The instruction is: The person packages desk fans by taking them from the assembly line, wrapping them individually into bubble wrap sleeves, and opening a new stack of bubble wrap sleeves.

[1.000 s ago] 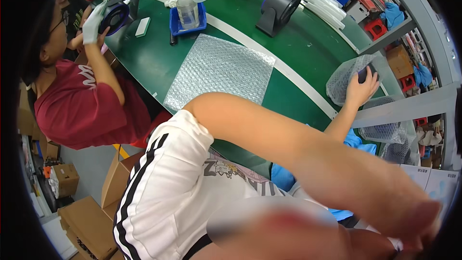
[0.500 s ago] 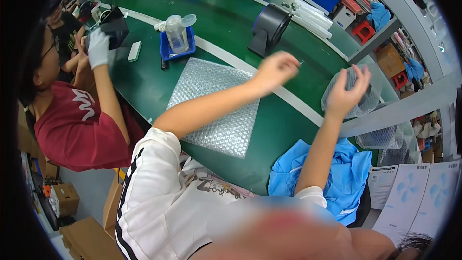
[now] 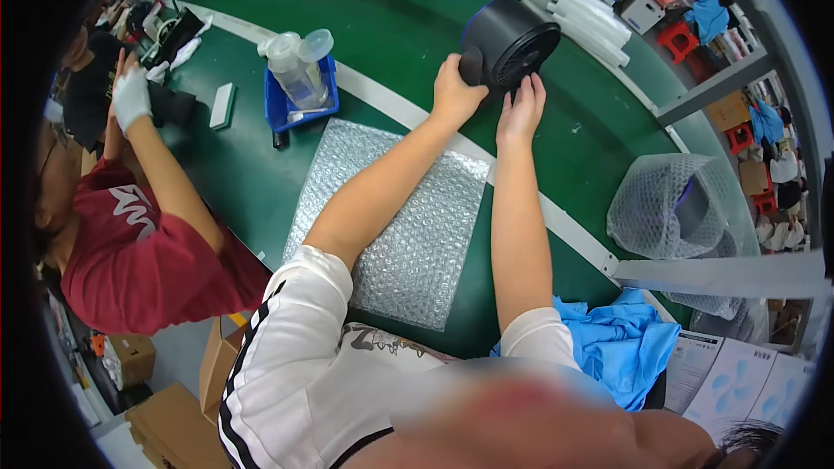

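Since earlier, left hand (image 3: 460, 94) moves onto the stand (image 3: 472, 66) of the black fan (image 3: 511, 42), gripping; right hand (image 3: 522, 107), fingers extended, touches its underside: likely stiff, slick, best held by stand.

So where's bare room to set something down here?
Bare green surface runs between the black fan and the bubble-wrapped bundles, and between fan and blue tray, beyond the white strip. It's crowded around the metal bar, amid bundles; a bubble-wrap sheet covers part of the near side.

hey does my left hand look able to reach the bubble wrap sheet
Probably yes, once freed: the left hand grips the black fan, but the bubble wrap sheet lies uncovered nearby.
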A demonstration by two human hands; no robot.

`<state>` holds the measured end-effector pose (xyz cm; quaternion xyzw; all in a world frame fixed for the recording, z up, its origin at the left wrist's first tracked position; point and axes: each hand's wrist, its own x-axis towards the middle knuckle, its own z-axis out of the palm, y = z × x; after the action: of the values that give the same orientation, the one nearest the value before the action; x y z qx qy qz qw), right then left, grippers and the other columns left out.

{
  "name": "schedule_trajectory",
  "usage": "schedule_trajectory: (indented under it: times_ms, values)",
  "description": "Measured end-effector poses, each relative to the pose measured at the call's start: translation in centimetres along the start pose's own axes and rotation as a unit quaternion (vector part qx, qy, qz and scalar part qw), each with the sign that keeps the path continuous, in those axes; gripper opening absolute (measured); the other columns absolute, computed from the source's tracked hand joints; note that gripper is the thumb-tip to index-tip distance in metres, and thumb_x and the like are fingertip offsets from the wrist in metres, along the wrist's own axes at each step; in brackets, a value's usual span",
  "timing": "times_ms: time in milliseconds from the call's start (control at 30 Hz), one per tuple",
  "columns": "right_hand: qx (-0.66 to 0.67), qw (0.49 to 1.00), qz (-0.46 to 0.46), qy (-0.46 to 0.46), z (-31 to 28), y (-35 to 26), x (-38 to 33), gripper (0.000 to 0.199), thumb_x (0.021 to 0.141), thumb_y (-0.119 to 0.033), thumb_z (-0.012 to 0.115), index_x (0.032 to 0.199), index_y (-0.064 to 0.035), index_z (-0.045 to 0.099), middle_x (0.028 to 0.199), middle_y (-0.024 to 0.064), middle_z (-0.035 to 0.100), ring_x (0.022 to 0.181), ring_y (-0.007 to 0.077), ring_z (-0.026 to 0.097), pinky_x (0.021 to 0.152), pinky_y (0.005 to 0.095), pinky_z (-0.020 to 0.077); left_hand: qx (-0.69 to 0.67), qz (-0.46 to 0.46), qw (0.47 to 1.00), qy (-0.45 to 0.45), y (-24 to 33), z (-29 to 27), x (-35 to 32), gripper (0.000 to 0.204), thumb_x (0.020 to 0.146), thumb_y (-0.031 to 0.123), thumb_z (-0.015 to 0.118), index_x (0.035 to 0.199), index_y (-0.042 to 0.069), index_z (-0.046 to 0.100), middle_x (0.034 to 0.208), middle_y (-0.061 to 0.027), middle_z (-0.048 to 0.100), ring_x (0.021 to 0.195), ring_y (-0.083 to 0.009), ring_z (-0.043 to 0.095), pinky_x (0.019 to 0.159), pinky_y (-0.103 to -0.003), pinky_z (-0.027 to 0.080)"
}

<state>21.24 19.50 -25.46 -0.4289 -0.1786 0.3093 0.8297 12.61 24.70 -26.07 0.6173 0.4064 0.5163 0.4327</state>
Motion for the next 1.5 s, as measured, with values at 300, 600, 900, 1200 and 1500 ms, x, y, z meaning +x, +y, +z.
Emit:
schedule_trajectory:
  times_ms: [300, 600, 900, 1200, 1500]
  values:
    - [0.147, 0.978, 0.121, -0.088, -0.2, -0.8, 0.7, 0.036, 0.086, -0.017, 0.045, 0.117, 0.0017, 0.040, 0.127, 0.0244, 0.038, 0.121, 0.0325, 0.035, 0.100, 0.0383, 0.0291, -0.146, -0.018, 0.980, 0.136, 0.3, -2.8, 5.2, 0.047, 0.056, -0.014, 0.055, 0.100, -0.001, 0.046, 0.084, -0.0060, 0.051, 0.075, -0.0163, 0.052, 0.062, -0.027, 0.045]
    - [0.134, 0.958, 0.194, -0.165, 0.7, -0.1, -0.3, 0.026, 0.086, -0.015, 0.046, 0.108, -0.0007, 0.046, 0.114, 0.0241, 0.051, 0.111, 0.0335, 0.047, 0.095, 0.0384, 0.0361, -0.042, 0.066, 0.918, 0.389, 0.4, -8.3, 12.1, 0.037, 0.058, -0.008, 0.047, 0.094, -0.003, 0.042, 0.100, -0.0164, 0.040, 0.089, -0.0307, 0.044, 0.087, -0.036, 0.035]
    - [0.111, 0.946, 0.220, -0.213, 1.1, -0.8, -0.7, 0.028, 0.087, -0.015, 0.043, 0.109, 0.0015, 0.044, 0.119, 0.0279, 0.045, 0.116, 0.0369, 0.042, 0.100, 0.0408, 0.0313, -0.016, -0.033, 0.911, 0.411, -0.4, -9.5, 11.1, 0.038, 0.063, -0.013, 0.041, 0.100, -0.003, 0.041, 0.105, -0.0154, 0.040, 0.095, -0.0288, 0.045, 0.092, -0.032, 0.033]
    - [0.115, 0.945, 0.218, -0.213, 1.7, -0.7, -1.2, 0.027, 0.087, -0.015, 0.042, 0.108, 0.0011, 0.044, 0.119, 0.0282, 0.045, 0.116, 0.0368, 0.042, 0.100, 0.0407, 0.0309, -0.017, -0.014, 0.896, 0.444, -4.7, -10.2, 12.5, 0.045, 0.067, -0.012, 0.041, 0.111, -0.001, 0.036, 0.111, -0.0140, 0.042, 0.103, -0.0253, 0.045, 0.094, -0.030, 0.031]
    - [0.126, 0.947, 0.223, -0.193, 1.1, -0.8, -1.0, 0.027, 0.087, -0.015, 0.042, 0.108, 0.0015, 0.044, 0.119, 0.0282, 0.045, 0.115, 0.0366, 0.042, 0.099, 0.0409, 0.0316, -0.045, -0.014, 0.917, 0.396, -4.0, -8.9, 11.5, 0.060, 0.061, -0.014, 0.041, 0.119, -0.003, 0.030, 0.123, -0.0215, 0.032, 0.117, -0.0335, 0.033, 0.104, -0.037, 0.020]
